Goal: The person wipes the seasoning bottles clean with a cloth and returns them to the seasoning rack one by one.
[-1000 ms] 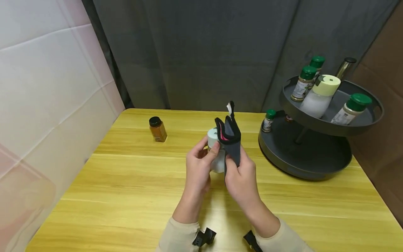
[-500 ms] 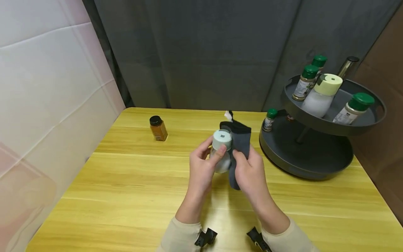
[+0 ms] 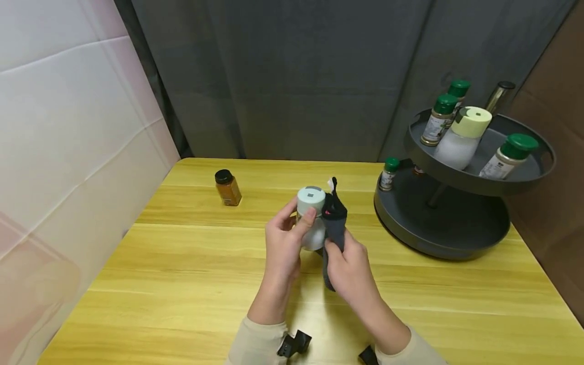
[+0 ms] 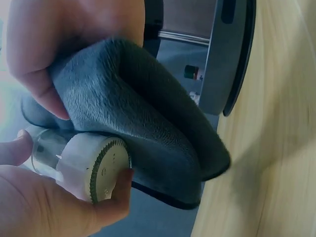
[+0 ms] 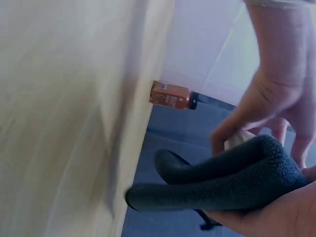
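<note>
"Hand, left (image 3: 284,242): condition?"

"Gripping. Fingers and thumb curled round one clear jar (image 3: 314,240), white contents, thumb on the near side by the lower edge of the pale cap (image 3: 311,196)."

"Jar, placement and axis?"

"Held above the table (image 3: 182,284), front of centre. Cap up, ridged base down; long axis near upright, exact tilt not readable."

"Hand, right (image 3: 350,262)?"

"Pinching one cloth (image 3: 336,230), thumb on the near side. Cloth dark grey, black-edged, folded; long axis upright, white tag (image 3: 330,184) at the top, lower end hanging below the thumb. It lies against the jar's right side."

"Forearms?"

"Two, reaching forward and converging: left slanting to the right, right slanting to the left. Beige sleeves (image 3: 260,342), black device (image 3: 294,343) at the left wrist."

"Further out?"

"Left and beyond: one orange-brown bottle (image 3: 230,194), black cap, standing. Right: one dark two-tier rack (image 3: 438,249). Upper tier: three green-capped bottles (image 3: 435,131), one yellow-capped jar (image 3: 456,149), one slim item with a dark top (image 3: 499,96). Lower tier: one small green-capped bottle (image 3: 387,180) at the left edge. Behind: dark grey curtain (image 3: 296,81)."
</note>
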### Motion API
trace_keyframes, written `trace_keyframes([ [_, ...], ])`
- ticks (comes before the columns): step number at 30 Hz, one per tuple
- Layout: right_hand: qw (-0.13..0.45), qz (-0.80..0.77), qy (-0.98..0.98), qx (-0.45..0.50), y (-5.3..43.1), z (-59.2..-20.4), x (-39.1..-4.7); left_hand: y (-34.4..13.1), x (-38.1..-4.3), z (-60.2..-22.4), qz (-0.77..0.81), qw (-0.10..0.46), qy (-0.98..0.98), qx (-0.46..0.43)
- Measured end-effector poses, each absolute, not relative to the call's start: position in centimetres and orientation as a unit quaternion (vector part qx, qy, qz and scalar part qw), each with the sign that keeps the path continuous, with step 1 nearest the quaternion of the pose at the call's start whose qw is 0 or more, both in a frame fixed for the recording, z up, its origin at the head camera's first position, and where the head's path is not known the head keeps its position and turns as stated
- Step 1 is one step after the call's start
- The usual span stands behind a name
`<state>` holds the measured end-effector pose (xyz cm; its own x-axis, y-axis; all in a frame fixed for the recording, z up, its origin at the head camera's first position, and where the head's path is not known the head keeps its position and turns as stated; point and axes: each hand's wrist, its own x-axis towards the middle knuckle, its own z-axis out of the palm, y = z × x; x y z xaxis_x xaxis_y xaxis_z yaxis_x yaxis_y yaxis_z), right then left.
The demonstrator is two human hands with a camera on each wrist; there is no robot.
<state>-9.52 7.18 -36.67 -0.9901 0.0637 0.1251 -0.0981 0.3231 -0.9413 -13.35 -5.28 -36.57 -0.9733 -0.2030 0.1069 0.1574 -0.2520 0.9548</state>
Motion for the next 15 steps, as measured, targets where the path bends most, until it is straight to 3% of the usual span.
trace_keyframes([
  [4, 0.068, 0.602, -0.795, -0.009, 7.9, -35.5, -9.9, -5.0, -13.2, -36.7, -0.790, 0.105, -0.604, 0.006],
  [11, 0.149, 0.645, -0.749, 0.028, 8.2, -34.0, -9.8, -4.4, -12.9, -36.9, -0.776, 0.083, -0.625, -0.012],
  [15, 0.131, 0.643, -0.754, 0.015, 7.9, -35.0, -10.0, -4.6, -13.0, -36.7, -0.782, 0.096, -0.616, -0.002],
])
